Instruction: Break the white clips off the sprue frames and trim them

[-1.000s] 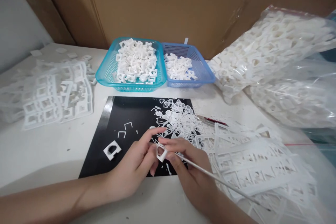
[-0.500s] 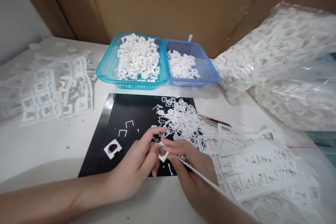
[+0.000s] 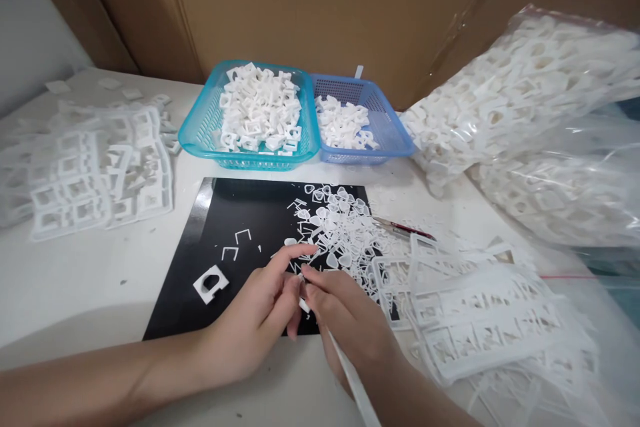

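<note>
Over the lower edge of the black mat (image 3: 185, 280), my two hands meet. My left hand (image 3: 260, 307) pinches a small white cut-out piece (image 3: 304, 305) between thumb and fingers, its index finger stretched out above. The piece is mostly covered by my fingers. My right hand (image 3: 345, 313) is closed around a long, slim white stick-like tool (image 3: 353, 373) that runs down toward the bottom edge of the view. The tool's tip is hidden at the piece. Left of my hands, another white piece with a round opening (image 3: 204, 285) lies on the mat.
Thin white scraps (image 3: 340, 227) cover the mat's right side, beside red-handled tweezers (image 3: 410, 231). Behind stand a teal basket (image 3: 200, 127) and a blue basket (image 3: 393, 127) of white pieces. White frames (image 3: 480, 327) lie right, more frames (image 3: 95, 173) left. Filled clear bags (image 3: 540, 87) stand back right.
My right hand has turned and closed in toward my left, and the tool's rear end has swung left and down. The white piece, with its opening visible before, is now mostly hidden.
</note>
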The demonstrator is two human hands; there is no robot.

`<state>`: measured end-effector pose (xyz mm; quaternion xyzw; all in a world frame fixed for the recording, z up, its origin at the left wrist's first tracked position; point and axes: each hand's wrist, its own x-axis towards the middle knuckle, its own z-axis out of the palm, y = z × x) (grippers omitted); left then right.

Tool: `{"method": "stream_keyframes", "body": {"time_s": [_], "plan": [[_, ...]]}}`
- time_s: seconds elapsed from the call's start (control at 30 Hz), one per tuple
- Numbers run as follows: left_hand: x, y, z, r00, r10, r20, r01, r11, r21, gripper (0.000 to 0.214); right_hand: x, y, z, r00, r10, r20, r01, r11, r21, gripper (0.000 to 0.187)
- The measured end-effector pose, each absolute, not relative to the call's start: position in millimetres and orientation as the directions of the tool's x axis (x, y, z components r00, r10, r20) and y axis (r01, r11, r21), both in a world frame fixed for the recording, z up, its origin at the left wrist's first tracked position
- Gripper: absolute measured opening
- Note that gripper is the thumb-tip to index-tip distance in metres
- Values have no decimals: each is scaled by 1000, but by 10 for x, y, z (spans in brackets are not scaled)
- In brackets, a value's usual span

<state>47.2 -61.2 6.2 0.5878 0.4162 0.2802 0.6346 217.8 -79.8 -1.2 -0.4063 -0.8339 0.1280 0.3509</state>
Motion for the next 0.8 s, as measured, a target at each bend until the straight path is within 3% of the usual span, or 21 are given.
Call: {"method": "stream_keyframes", "body": {"time_s": [0.23, 0.63, 0.8], "plan": [[475, -599, 64, 489, 839, -238, 155, 185, 970, 35, 2149, -780, -17, -435, 648, 625, 633, 714, -300, 27], [497, -591, 51, 418, 874, -250, 63, 246, 967, 33, 2269, -720, -42, -296, 674, 677, 721, 623, -305, 27], [495, -568, 72, 388, 870, -303, 42, 311, 949, 21, 2362, -670, 29, -253, 664, 703, 749, 595, -292, 29]]}}
